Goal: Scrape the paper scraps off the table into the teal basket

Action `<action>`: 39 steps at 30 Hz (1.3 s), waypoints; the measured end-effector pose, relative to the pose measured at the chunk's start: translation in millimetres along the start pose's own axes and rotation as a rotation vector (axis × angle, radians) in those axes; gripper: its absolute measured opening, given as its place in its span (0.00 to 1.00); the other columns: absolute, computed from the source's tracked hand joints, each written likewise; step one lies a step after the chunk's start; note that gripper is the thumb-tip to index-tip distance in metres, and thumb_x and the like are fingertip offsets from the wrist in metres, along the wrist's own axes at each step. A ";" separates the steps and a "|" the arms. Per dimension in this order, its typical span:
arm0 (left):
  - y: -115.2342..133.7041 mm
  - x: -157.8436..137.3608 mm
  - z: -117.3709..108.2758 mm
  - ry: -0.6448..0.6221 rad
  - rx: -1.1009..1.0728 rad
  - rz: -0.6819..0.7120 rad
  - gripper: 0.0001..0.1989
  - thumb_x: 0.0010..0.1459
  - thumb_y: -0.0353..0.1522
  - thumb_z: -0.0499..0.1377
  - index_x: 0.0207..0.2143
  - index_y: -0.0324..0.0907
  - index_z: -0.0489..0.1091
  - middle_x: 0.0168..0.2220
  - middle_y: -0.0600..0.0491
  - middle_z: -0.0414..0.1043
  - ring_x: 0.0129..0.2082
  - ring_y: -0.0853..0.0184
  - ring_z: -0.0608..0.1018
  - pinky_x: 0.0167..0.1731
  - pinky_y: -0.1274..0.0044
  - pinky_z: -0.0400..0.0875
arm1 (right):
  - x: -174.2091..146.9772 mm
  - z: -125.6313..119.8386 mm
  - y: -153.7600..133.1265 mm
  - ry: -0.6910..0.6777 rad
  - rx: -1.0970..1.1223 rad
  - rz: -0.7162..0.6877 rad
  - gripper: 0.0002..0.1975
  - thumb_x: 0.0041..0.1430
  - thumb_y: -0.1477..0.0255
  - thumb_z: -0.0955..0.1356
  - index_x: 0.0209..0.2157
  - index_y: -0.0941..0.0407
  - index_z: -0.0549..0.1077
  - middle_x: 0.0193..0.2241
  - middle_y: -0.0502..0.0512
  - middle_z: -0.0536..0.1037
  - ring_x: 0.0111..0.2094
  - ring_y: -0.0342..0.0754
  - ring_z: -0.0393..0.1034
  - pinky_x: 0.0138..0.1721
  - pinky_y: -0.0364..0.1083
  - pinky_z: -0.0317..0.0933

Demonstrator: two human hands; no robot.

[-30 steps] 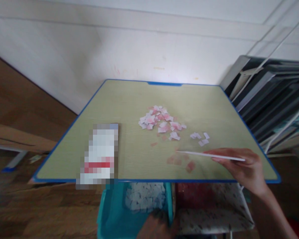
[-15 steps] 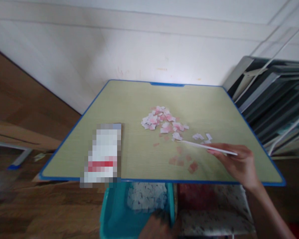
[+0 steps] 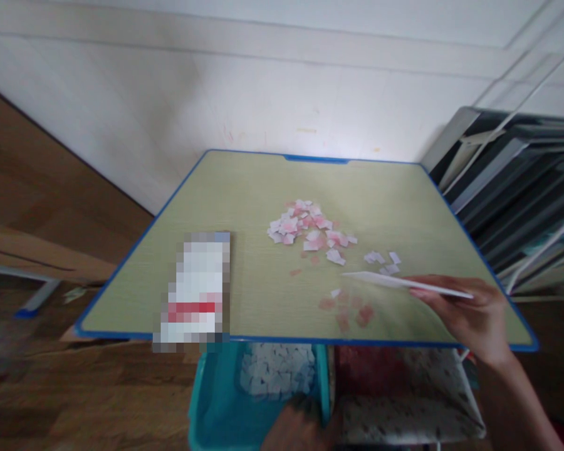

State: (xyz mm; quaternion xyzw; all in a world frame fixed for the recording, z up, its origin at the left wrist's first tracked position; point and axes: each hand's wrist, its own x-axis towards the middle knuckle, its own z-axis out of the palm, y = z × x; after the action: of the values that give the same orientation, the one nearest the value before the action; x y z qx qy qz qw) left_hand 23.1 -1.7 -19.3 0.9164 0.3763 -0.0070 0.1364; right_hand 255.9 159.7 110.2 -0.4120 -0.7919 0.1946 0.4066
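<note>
The right hand was found over the front right part of the bench, pinching a slender white tool between thumb and fingers. The tool pointed leftward, its tip lying between the main heap and a front group of pieces; whether the tip touched the surface could not be determined. The main heap of white and pink pieces lay near the middle of the bench, the pieces overlapping. A small set of white pieces lay to the right of the heap, just beyond the tool. Pink pieces were grouped nearer the front edge, with a single white piece beside them.

The left hand was low in the view, at the right side of a teal bin. It was dark and blurred, and whether its fingers were spread or pressed together could not be told. Loose white pieces lay in the bin.

A blurred-out rectangular item rested on the left of the bench, reaching its front edge. The bench top was yellowish green with a blue rim. Dark flat panels stood at the right, and a pale wall rose behind.
</note>
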 end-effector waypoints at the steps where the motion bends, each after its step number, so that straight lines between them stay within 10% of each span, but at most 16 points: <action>1: 0.2 -0.1 -1.4 -0.004 -0.002 -0.005 0.19 0.57 0.31 0.60 0.50 0.41 0.61 0.24 0.53 0.71 0.21 0.61 0.74 0.20 0.75 0.69 | 0.5 1.0 0.9 -0.021 -0.003 0.000 0.06 0.52 0.75 0.70 0.30 0.50 0.78 0.30 0.48 0.82 0.27 0.46 0.77 0.27 0.41 0.70; 20: 0.4 0.7 -11.0 -0.068 -0.008 0.001 0.21 0.57 0.28 0.61 0.52 0.39 0.60 0.26 0.52 0.73 0.22 0.60 0.75 0.21 0.74 0.70 | 14.5 -1.9 -12.1 -0.257 0.100 -0.079 0.09 0.55 0.77 0.67 0.34 0.52 0.78 0.33 0.49 0.82 0.34 0.47 0.77 0.32 0.42 0.71; 30: 0.9 1.3 -12.3 -0.063 0.018 -0.001 0.19 0.56 0.29 0.61 0.50 0.39 0.62 0.25 0.52 0.72 0.21 0.61 0.74 0.20 0.75 0.68 | 0.1 -2.7 3.8 0.102 -0.108 0.152 0.02 0.50 0.70 0.71 0.27 0.51 0.78 0.23 0.47 0.81 0.19 0.45 0.73 0.17 0.41 0.64; 39: -1.2 1.5 -8.5 -0.046 0.033 0.002 0.21 0.56 0.30 0.61 0.52 0.39 0.61 0.24 0.51 0.72 0.20 0.60 0.75 0.20 0.74 0.70 | -18.4 -0.9 -0.2 0.084 -0.053 0.170 0.03 0.50 0.71 0.71 0.28 0.50 0.78 0.24 0.48 0.81 0.20 0.46 0.74 0.18 0.41 0.66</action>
State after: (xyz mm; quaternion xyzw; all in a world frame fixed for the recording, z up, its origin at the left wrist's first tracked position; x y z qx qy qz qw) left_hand 22.6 2.4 -11.6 0.9185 0.3719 -0.0341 0.1297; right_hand 262.6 144.6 101.9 -0.4960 -0.7412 0.1899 0.4106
